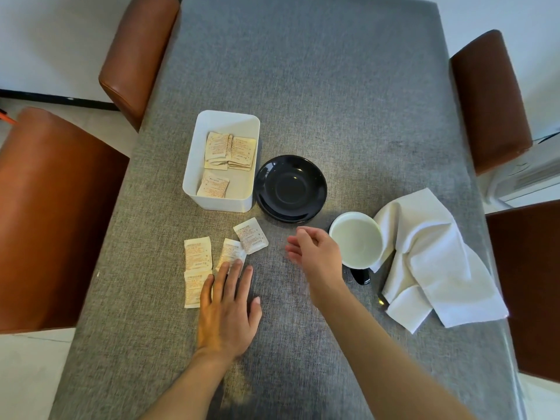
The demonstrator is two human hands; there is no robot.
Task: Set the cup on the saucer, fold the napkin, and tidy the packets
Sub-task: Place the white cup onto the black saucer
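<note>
A black saucer (290, 188) lies bare in the middle of the table. To its right and nearer me stands a cup (356, 239), white inside, with a black handle. A crumpled white napkin (430, 262) lies right of the cup, touching it. Several loose packets (197, 253) lie on the cloth at front left, one (251, 235) closer to the saucer. My left hand (225, 310) lies flat, fingers straight, fingertips on the packets. My right hand (315, 250) hovers just left of the cup, fingers loosely curled, holding nothing.
A white box (222, 160) with several packets inside stands left of the saucer. A grey cloth (303, 86) covers the table. Brown chairs stand at left (54, 219) and right (491, 98).
</note>
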